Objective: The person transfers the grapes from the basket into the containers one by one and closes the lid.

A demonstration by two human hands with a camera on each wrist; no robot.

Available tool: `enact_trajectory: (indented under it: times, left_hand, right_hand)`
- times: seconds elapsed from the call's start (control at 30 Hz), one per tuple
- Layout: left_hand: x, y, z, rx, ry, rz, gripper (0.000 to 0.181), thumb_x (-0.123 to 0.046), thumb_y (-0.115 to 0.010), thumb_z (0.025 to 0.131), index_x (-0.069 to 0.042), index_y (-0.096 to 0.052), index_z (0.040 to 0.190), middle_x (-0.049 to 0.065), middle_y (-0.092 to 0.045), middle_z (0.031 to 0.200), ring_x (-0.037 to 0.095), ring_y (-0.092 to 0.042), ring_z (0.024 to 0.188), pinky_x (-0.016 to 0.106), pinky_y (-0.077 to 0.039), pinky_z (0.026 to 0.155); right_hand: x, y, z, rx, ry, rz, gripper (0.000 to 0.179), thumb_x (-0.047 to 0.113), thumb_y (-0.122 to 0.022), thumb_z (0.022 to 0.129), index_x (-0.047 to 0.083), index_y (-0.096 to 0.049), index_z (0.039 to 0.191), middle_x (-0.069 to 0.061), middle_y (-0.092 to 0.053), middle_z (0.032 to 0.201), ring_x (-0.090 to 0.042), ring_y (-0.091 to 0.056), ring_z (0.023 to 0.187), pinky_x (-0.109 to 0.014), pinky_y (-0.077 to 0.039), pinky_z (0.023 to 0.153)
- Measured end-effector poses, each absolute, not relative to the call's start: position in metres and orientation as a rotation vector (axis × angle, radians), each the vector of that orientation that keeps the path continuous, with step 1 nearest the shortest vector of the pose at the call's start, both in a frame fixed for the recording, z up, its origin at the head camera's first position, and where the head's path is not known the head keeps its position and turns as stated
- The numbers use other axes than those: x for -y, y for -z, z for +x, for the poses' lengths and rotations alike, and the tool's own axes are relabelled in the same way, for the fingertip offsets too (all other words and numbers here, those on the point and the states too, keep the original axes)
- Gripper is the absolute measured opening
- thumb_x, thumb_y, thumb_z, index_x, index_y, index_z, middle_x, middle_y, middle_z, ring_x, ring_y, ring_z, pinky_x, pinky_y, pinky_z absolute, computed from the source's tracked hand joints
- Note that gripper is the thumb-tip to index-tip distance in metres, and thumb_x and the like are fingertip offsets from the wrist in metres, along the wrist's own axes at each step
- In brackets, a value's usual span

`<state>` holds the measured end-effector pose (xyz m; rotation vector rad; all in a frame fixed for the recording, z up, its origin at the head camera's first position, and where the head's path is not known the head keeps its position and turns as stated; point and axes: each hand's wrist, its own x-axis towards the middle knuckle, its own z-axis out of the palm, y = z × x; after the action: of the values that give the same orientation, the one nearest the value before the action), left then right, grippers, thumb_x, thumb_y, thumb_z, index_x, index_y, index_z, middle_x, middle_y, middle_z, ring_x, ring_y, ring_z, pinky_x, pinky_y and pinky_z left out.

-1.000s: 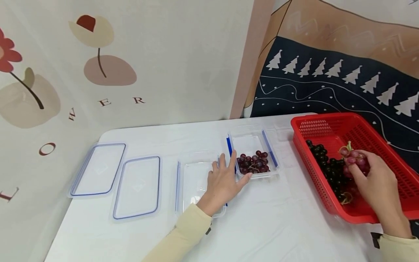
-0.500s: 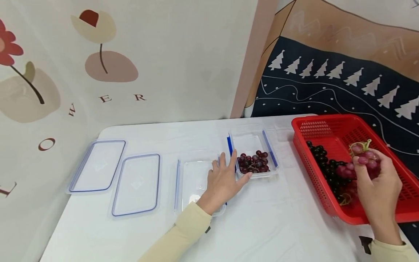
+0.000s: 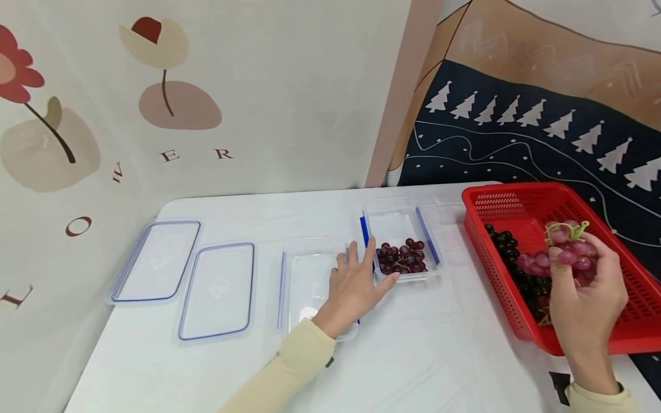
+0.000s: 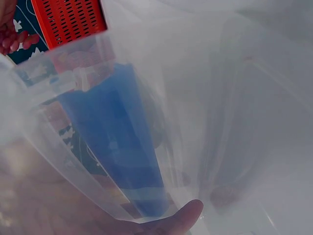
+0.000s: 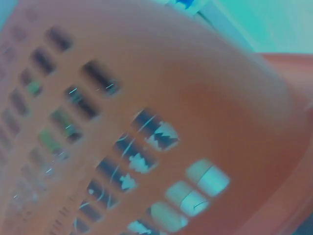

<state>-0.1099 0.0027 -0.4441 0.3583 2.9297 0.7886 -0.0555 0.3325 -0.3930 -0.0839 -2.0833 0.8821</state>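
A bunch of pinkish-red grapes (image 3: 568, 255) with a green stem is held up by my right hand (image 3: 591, 315), thumb and fingers gripping it above the red basket (image 3: 534, 321). Black grapes (image 3: 508, 248) lie at the basket's left side. My left hand (image 3: 352, 291) is spread over the near clear container (image 3: 299, 281), fingertips and thumb beside the far clear container (image 3: 395, 222). Dark red grapes (image 3: 400, 261) fill the far container's front part. Up close in the left wrist view is a blue clip flap (image 4: 117, 137) on clear plastic; the right wrist view shows only basket wall (image 5: 195, 93).
Two clear lids with blue seals, the left lid (image 3: 157, 261) and the right lid (image 3: 217, 292), lie flat on the left of the white table (image 3: 408, 350). Patterned cloth (image 3: 480, 137) hangs behind the table and basket.
My right hand has lifted the pinkish-red grapes and turned them upright, drawing slightly back toward me. The left hand has stayed in place.
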Motion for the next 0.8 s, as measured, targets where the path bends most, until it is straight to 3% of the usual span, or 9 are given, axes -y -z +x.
enact_trajectory:
  times: [0.17,0.3,0.5,0.73,0.8]
  left_hand:
    - [-0.004,0.445,-0.111,-2.931,-0.773,0.351,0.096,-0.07,-0.059,0.104,-0.015,-0.026,0.176,0.033,-0.027,0.171,0.062,-0.036,0.149,0.073,-0.043,0.109]
    - [-0.004,0.445,-0.111,-2.94,-0.765,0.364,0.096,-0.07,-0.059,0.104,-0.014,-0.027,0.175,0.033,-0.029,0.17,0.062,-0.037,0.148,0.073,-0.044,0.107]
    - [-0.003,0.444,-0.11,-2.939,-0.755,0.356,0.097,-0.07,-0.059,0.104,-0.014,-0.026,0.175,0.034,-0.029,0.17,0.061,-0.037,0.148,0.072,-0.045,0.108]
    - [-0.002,0.444,-0.109,-2.943,-0.747,0.357,0.097,-0.07,-0.059,0.104,-0.014,-0.026,0.175,0.033,-0.029,0.17,0.059,-0.039,0.147,0.072,-0.046,0.107]
    - [-0.002,0.443,-0.109,-2.945,-0.761,0.356,0.096,-0.069,-0.06,0.104,-0.014,-0.027,0.175,0.034,-0.03,0.17,0.06,-0.039,0.146,0.073,-0.046,0.106]
  right_hand:
    - [-0.313,0.389,-0.062,2.021,-0.994,-0.003,0.042,0.0,-0.074,0.103,-0.004,-0.065,0.145,0.019,-0.063,0.126,0.001,-0.063,0.105,-0.009,-0.048,0.091]
    - [-0.298,0.387,-0.066,2.026,-1.064,0.077,0.043,-0.004,-0.073,0.102,-0.002,-0.065,0.144,0.016,-0.066,0.125,-0.002,-0.066,0.102,-0.009,-0.049,0.09]
    - [-0.268,0.388,-0.077,2.042,-1.081,0.15,0.045,-0.014,-0.073,0.098,-0.01,-0.064,0.141,0.012,-0.066,0.126,-0.004,-0.063,0.108,-0.012,-0.048,0.095]
    - [-0.244,0.398,-0.1,2.089,-1.085,0.209,0.046,-0.016,-0.072,0.097,-0.01,-0.063,0.142,-0.022,-0.068,0.13,-0.002,-0.059,0.115,-0.01,-0.047,0.097]
    - [-0.239,0.401,-0.109,2.104,-1.102,0.227,0.046,-0.014,-0.072,0.098,-0.009,-0.063,0.143,-0.025,-0.068,0.132,-0.001,-0.059,0.116,-0.01,-0.047,0.097]
